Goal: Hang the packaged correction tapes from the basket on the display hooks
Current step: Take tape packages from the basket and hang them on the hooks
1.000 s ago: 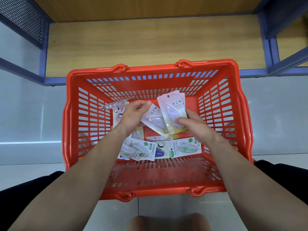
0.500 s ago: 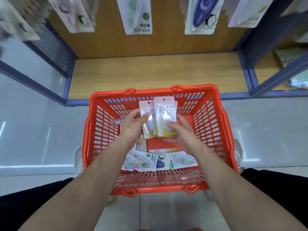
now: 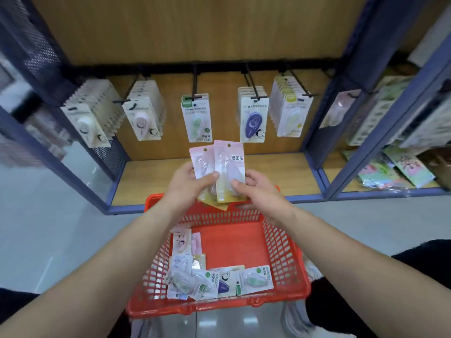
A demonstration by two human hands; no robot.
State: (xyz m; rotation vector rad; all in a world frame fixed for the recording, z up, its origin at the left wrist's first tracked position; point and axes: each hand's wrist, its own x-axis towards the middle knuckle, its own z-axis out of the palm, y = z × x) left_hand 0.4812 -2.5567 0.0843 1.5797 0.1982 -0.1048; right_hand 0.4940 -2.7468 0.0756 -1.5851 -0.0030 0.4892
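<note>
— What are the hands doing?
— The left hand (image 3: 188,185) pinches a small fan of packaged correction tapes (image 3: 229,162), thumb flat on the front pack and fingers behind. The right hand (image 3: 260,190) pinches the same fan at its lower right edge, thumb in front, fingers curled behind.
— How is the fan held?
— Upright, over the far edge of the red basket (image 3: 280,250), punched holes on top.
— And the others?
— More packs (image 3: 214,280) lie flat on the basket floor, along its near edge and up its left side, overlapping in the near left corner.
— The display?
— Five hooks (image 3: 194,80) stick out from a black rail (image 3: 219,67), each loaded. A green pack (image 3: 196,118) hangs on the middle one, straight beyond the fan.
</note>
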